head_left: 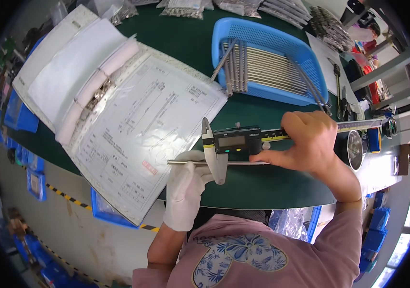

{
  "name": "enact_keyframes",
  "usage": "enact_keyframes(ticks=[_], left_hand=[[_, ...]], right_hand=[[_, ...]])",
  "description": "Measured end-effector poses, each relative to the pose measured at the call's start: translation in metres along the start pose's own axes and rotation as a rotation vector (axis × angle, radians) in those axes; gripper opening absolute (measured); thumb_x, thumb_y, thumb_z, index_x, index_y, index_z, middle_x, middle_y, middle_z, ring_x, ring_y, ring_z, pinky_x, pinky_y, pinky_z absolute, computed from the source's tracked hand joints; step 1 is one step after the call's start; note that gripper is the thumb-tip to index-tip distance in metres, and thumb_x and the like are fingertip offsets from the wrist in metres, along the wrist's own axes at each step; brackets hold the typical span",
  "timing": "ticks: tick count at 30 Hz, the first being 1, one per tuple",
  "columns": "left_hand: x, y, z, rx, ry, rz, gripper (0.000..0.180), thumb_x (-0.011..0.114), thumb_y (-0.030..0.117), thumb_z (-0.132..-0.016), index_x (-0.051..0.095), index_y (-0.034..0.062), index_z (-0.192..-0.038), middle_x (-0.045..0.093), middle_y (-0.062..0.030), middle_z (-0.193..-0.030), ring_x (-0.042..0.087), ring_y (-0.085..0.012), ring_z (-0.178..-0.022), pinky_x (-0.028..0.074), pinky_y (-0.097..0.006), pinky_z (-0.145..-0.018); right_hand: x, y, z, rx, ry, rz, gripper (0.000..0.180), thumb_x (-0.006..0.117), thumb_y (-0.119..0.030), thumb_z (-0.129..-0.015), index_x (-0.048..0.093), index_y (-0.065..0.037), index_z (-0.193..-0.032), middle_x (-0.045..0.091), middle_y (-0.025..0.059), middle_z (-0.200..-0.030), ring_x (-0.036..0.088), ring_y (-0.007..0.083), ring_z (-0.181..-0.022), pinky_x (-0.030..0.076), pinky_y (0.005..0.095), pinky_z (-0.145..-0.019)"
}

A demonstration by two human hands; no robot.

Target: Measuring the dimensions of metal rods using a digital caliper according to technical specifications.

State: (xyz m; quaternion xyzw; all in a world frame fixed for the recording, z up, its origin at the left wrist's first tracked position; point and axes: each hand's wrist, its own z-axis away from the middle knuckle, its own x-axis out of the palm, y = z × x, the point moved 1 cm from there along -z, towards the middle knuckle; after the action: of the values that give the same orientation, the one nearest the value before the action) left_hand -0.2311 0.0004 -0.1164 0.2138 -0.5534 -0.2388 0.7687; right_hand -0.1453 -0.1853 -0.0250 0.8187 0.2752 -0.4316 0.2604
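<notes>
My left hand (184, 199), in a white glove, is closed on a thin metal rod (249, 163) that lies roughly level above the table's front edge. My bare right hand (310, 141) is wrapped around the beam of a digital caliper (236, 140), its thumb near the small roller. The caliper's lower jaws are at the rod, just right of my gloved fingers; whether they touch it on both sides I cannot tell. Beyond the caliper sits a blue plastic basket (272, 25) of similar metal rods, several lying crosswise or leaning over its rim.
An open ring binder (133, 122) with a drawing in a clear sleeve covers the table's left part. Bags of small metal parts (184, 8) line the back. To the right are a round metal container (354, 150) and long tools (337, 79) on paper.
</notes>
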Motion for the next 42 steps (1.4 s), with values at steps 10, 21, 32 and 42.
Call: enact_keyframes(ticks=[10, 21, 32, 42], left_hand=[[0.003, -0.002, -0.001, 0.002, 0.075, -0.199, 0.028, 0.055, 0.003, -0.08, 0.042, -0.0008, -0.106, 0.059, -0.0099, -0.091, 0.059, -0.0108, -0.072, 0.041, -0.018, -0.054], [0.001, -0.002, -0.001, 0.04, -0.092, 0.007, 0.033, 0.046, 0.022, -0.089, 0.041, -0.0028, -0.111, 0.056, -0.0119, -0.102, 0.058, -0.0146, -0.079, 0.045, -0.024, -0.062], [-0.011, -0.007, 0.002, -0.075, -0.078, -0.059, 0.032, 0.034, 0.027, -0.094, 0.042, 0.0007, -0.11, 0.056, -0.0117, -0.095, 0.056, -0.0157, -0.082, 0.043, -0.028, -0.071], [-0.013, -0.005, 0.003, -0.054, -0.099, -0.074, 0.031, 0.039, 0.031, -0.093, 0.052, 0.005, -0.082, 0.059, -0.0101, -0.09, 0.057, -0.0118, -0.075, 0.042, -0.024, -0.068]], right_hand=[[0.019, -0.021, -0.003, -0.089, -0.077, -0.087, 0.059, 0.066, -0.062, -0.057, 0.036, -0.012, -0.051, 0.033, -0.0001, -0.044, 0.037, 0.0159, -0.035, 0.027, 0.027, -0.037], [0.024, -0.022, 0.0, -0.066, -0.079, -0.104, 0.062, 0.065, -0.065, -0.054, 0.036, -0.011, -0.053, 0.034, 0.0009, -0.044, 0.039, 0.0172, -0.035, 0.028, 0.0274, -0.037], [0.028, -0.027, -0.003, -0.064, -0.077, -0.141, 0.047, 0.067, -0.043, -0.057, 0.036, -0.008, -0.053, 0.036, 0.0054, -0.047, 0.038, 0.0241, -0.038, 0.029, 0.0331, -0.039], [0.011, -0.026, 0.003, -0.11, -0.201, -0.251, 0.041, 0.062, -0.023, -0.057, 0.054, 0.0, -0.09, 0.047, 0.0054, -0.056, 0.044, 0.0216, -0.042, 0.035, 0.0312, -0.042]])
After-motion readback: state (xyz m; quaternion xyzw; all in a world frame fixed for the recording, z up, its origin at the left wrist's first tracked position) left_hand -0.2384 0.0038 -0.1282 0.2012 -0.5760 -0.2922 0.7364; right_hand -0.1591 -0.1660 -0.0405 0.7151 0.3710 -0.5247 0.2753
